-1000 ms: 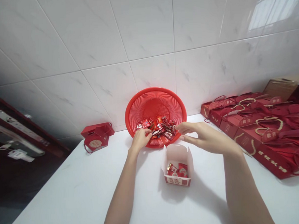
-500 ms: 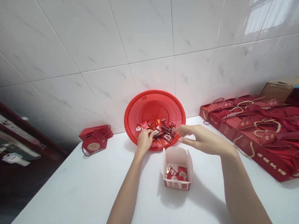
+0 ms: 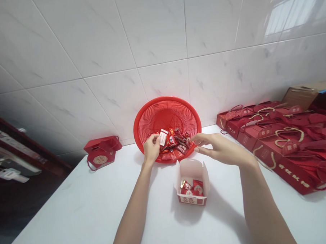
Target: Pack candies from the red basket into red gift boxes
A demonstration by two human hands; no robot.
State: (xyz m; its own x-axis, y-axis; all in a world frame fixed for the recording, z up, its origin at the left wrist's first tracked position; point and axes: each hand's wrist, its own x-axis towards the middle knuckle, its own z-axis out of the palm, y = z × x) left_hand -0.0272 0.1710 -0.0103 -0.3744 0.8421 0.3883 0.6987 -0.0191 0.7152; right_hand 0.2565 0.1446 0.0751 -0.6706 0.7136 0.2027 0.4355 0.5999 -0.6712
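A red mesh basket (image 3: pixel 164 104) leans against the wall, with wrapped candies (image 3: pixel 178 140) heaped in its lower part. At the basket's left front, my left hand (image 3: pixel 151 148) pinches a white-and-red packet (image 3: pixel 163 137) between thumb and fingers. My right hand (image 3: pixel 215 146) hovers by the basket's right front rim, thumb and fingers apart, with nothing seen between them. Nearer to me stands an open white-and-red box (image 3: pixel 192 171) with its flaps up. Several red candies (image 3: pixel 191 188) lie on its bottom.
On the left, a closed red gift box (image 3: pixel 102 153) stands near the wall. Rows of red boxes with rope handles (image 3: pixel 277 138) fill the right side, and a brown cardboard box (image 3: pixel 299 97) is behind them. The white table (image 3: pixel 83 208) ends at a slanted left edge.
My left hand has drawn back slightly to the left and up from the candies, and the white-and-red packet now shows in its fingers. My right hand has hardly moved.
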